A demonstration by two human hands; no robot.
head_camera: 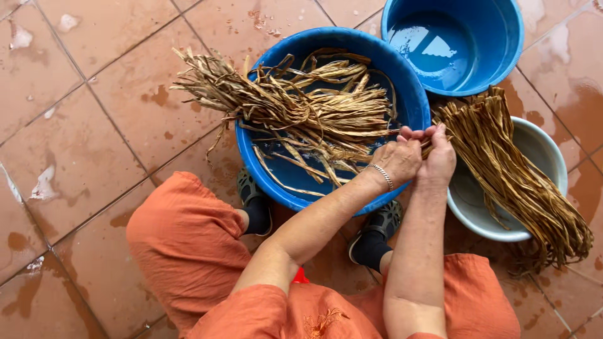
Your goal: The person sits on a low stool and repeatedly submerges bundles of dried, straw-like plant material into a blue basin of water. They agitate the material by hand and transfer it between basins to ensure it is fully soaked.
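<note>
Both hands closed together on one end of a wet brown leaf bundle [509, 169]: left hand [399, 160] and right hand [440, 160] touching, over the gap between the blue basin [408, 81] and the white bowl [546, 150]. Bundle drapes across the bowl rim onto the tiled floor [94, 125]. More strips [301, 103] soak in the basin. Judgement: grip near the end, keep strands aligned. No packages, labels or signs visible.

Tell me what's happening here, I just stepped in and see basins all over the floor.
A person squatting on the wet tiled floor grips one end of a bundle of long dried strips with both the left hand and the right hand. That bundle lies over a white basin. More strips soak in a blue basin; another blue tub holds water.
</note>
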